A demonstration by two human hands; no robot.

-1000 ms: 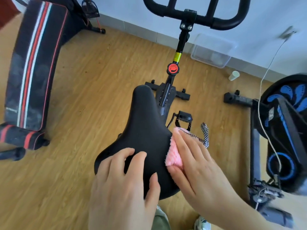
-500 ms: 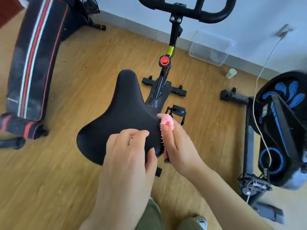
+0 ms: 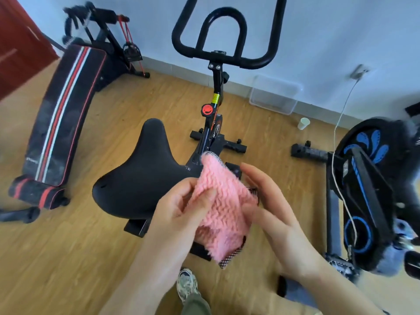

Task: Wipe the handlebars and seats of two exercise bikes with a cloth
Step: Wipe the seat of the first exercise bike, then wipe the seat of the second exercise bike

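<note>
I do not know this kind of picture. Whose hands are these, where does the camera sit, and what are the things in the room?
No machine works here: a person uses bare hands, and the single camera is worn on that person's head, looking forward and down. The left hand and the right hand together hold a fluffy pink cloth in front of the wide end of a black bike seat. Beyond the seat rise that bike's black handlebars. A second bike, black and blue, stands at the right. On the wooden floor there are also a striped exercise bench, a paper cup and a clear box.
</note>
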